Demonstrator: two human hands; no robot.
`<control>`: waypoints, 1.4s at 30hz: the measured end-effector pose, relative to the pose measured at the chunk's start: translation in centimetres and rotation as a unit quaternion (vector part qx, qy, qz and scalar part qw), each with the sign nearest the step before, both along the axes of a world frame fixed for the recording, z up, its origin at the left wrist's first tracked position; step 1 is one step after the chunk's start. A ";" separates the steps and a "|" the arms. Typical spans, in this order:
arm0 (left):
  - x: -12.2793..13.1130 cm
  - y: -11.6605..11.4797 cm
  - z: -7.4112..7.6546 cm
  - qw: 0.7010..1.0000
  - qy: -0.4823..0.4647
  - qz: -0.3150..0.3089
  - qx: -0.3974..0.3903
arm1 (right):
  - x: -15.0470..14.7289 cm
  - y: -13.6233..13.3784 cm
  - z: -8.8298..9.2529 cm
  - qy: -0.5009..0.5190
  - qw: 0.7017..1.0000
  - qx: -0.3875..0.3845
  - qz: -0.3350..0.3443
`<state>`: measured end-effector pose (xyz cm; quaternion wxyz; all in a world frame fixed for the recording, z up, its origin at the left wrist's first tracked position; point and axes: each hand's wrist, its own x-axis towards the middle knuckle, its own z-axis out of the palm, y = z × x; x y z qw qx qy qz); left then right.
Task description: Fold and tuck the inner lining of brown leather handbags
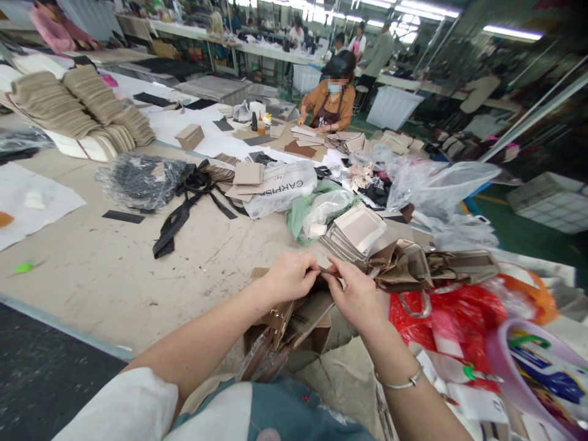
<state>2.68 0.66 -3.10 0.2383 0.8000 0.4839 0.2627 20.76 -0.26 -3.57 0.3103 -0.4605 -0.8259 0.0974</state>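
Observation:
My left hand (294, 275) and my right hand (353, 289) meet in front of me, thumbs and fingertips pinched on the upper edge of a taupe handbag (301, 318). The fingers cover most of the gripped edge. Small gold-coloured hardware and brown straps show on the bag's near side. Beneath it a cardboard box (319, 339) is partly hidden. Just right of my right hand lie more taupe handbags (408, 266), and beyond my fingers is a stack of flat taupe pieces (356, 229).
Black straps (172, 223) and plastic-wrapped goods (142, 177) lie on the table (101, 269). On the right are a red plastic bag (459, 312) and a purple basin (498, 355). A person in an orange top (316, 101) works across the table; stacked beige pieces (50, 104) stand far left.

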 end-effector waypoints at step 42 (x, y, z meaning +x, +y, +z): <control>0.8 0.0 -1.1 0.980 -0.162 0.079 -0.082 | -0.1 0.5 1.1 -0.026 0.996 -0.079 0.004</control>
